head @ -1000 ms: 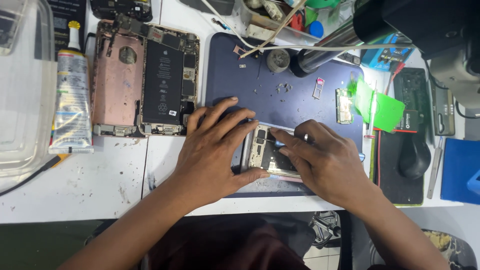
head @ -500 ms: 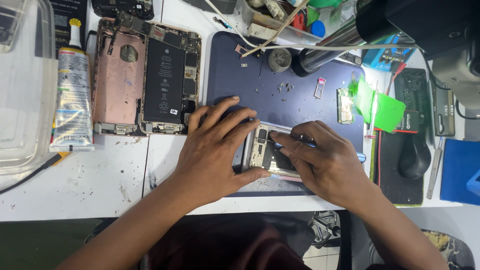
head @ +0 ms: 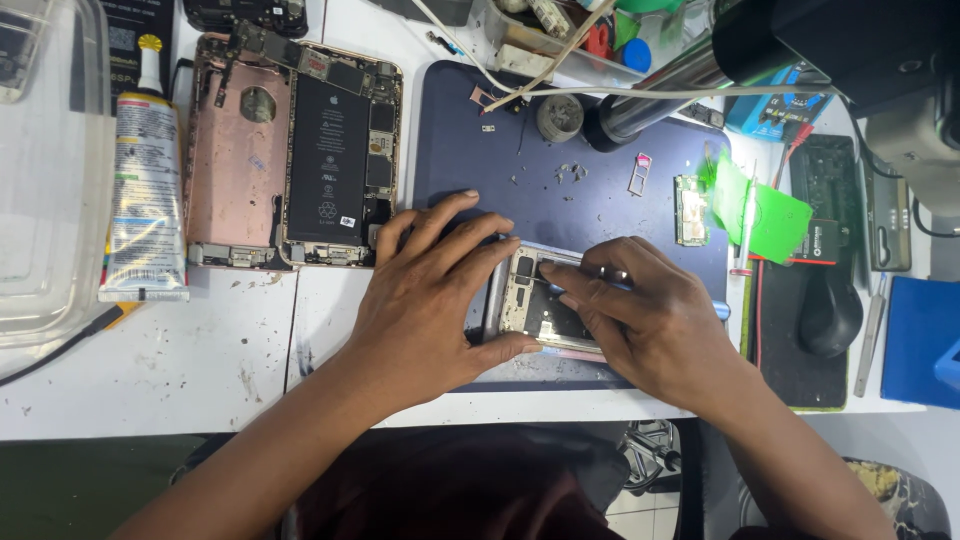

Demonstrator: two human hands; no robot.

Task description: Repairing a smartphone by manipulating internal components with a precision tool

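Note:
A small opened phone [head: 535,308] with its inner parts showing lies on a dark blue work mat [head: 560,205]. My left hand [head: 430,295] presses on the phone's left side, fingers spread over its top edge and thumb along its bottom edge. My right hand [head: 655,320] covers the phone's right half and pinches a thin tool. The tool's blue end [head: 722,310] sticks out behind the hand, and its tip rests on the upper part of the phone's inside.
A larger opened pink phone [head: 330,160] with a black battery lies at the left beside its back shell [head: 235,170]. Left of it are a glue tube [head: 148,190] and a clear plastic box [head: 50,180]. A small circuit board [head: 690,210], green film [head: 765,215] and a black mouse [head: 830,310] lie at the right.

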